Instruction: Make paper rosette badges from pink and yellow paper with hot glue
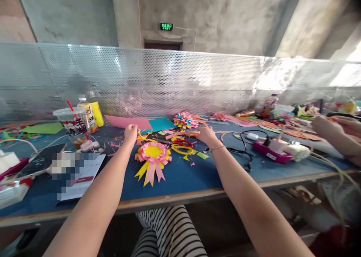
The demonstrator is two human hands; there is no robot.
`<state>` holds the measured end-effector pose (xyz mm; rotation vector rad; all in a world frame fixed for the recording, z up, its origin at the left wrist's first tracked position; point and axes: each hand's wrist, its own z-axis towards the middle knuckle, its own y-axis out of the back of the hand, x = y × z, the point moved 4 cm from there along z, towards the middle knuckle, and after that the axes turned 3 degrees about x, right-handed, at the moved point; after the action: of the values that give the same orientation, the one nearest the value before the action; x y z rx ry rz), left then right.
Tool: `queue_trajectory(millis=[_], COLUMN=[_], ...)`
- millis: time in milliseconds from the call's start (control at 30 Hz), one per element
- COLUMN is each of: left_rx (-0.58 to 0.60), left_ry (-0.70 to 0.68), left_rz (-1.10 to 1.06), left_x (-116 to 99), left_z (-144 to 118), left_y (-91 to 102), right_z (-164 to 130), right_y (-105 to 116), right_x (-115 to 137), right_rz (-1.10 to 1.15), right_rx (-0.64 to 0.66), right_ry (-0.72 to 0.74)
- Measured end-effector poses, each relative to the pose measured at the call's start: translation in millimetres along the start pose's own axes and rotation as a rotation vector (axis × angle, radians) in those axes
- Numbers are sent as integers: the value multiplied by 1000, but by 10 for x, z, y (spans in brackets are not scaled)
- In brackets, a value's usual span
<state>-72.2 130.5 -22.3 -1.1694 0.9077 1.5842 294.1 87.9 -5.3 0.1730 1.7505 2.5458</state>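
Left hand (131, 133) by pink sheet (128, 122), right hand (207, 134) by strip (183, 134); rosette (153, 151) nearer

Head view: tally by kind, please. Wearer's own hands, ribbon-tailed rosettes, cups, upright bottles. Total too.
Wearer's own hands: 2, left hand and right hand
Ribbon-tailed rosette: 1
Cup: 1
Upright bottles: 2
Total: 6, leaving out the blurred far right end, where I can't tell items apart.
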Motion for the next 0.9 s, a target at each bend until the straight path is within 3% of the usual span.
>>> queue_trajectory(millis=[100, 167, 333, 400, 500, 667, 800, 900], left_rx=[67, 93, 93, 158, 342, 707, 767, 819], left_ry=[-54, -77, -296, -373, -429, -348, -250, -166], left_rz=[71, 72, 192, 163, 77, -40, -177, -302], left_x=[-32, -53, -205, -275, -369, -519, -639, -674], left_z=[-40, -59, -96, -125, -210, -499, -706, -791], left_y=[-70, -95, -91, -128, -255, -545, -651, -660], right_z=[8, 8, -51, -92, -156, -299, -436, -489], right_y=[-78, -47, 258, 315, 317, 334, 406, 416], right_x=[-112, -102, 118, 248, 481, 849, 1057, 1118], right_rz=[13, 64, 445, 626, 848, 1084, 1047, 978], right_rx=[34, -14, -422, -494, -490, -421, -399, -384], right_ry=[-70, -78, 101, 183, 286, 422, 672, 752])
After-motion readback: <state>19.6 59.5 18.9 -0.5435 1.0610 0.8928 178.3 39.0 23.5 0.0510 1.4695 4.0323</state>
